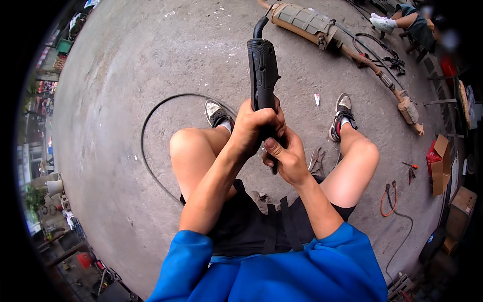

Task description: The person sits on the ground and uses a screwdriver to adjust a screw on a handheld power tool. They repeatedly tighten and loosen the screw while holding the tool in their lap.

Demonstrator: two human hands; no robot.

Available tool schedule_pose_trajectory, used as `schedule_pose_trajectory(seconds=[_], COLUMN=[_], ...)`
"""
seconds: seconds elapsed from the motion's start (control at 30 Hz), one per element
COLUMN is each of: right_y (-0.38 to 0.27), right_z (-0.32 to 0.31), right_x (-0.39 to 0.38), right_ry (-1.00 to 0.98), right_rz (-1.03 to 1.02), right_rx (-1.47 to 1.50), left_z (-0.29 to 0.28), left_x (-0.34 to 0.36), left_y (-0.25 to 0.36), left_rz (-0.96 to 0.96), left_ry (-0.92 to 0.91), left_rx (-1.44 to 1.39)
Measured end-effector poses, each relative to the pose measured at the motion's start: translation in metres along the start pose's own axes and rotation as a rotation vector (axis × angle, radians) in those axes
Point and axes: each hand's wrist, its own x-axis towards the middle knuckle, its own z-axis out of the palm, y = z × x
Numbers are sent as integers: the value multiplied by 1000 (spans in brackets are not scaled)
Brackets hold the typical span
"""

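A black welding torch (262, 70) with a curved neck points away from me, raised above the floor between my knees. My left hand (256, 123) is wrapped round its handle. Just below and to the right, my right hand (288, 153) closes on the handle's lower end, thumb laid along the near side. Its other fingers are mostly hidden behind the handle. A black cable (142, 133) curves in a wide loop over the floor on the left; where it joins the torch is hidden. Close to my right hand, a pair of pliers (316, 160) lies on the floor.
A rusty exhaust pipe with a muffler (302, 24) lies at the far right. A small white tube (317, 100) lies between my feet. On the right are an orange cable (392, 206), a screwdriver (410, 165) and a cardboard box (440, 171). Another person's legs (402, 21) show at the far right.
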Motion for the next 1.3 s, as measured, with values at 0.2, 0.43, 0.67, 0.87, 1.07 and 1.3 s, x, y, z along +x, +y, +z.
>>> schedule_pose_trajectory(seconds=[0.2,0.43,0.67,0.87,1.07,1.3], right_y=[0,6,16,1,-53,-58], right_z=[-4,0,-21,-38,-38,-7], right_x=[-3,-3,-4,-10,14,62], right_ry=[43,101,63,-39,18,-51], right_rz=[-25,-42,52,67,-18,235], right_rx=[32,81,-76,-317,-433,-194], left_z=[6,4,-1,-3,-15,-31], left_x=[3,2,2,-3,-9,-5], left_y=[-8,-9,-15,-11,10,-10], left_rz=[-51,18,13,-47,-181,-349], left_ry=[45,92,195,104,-54,-221], left_rx=[-86,-39,166,-114,-292,-396])
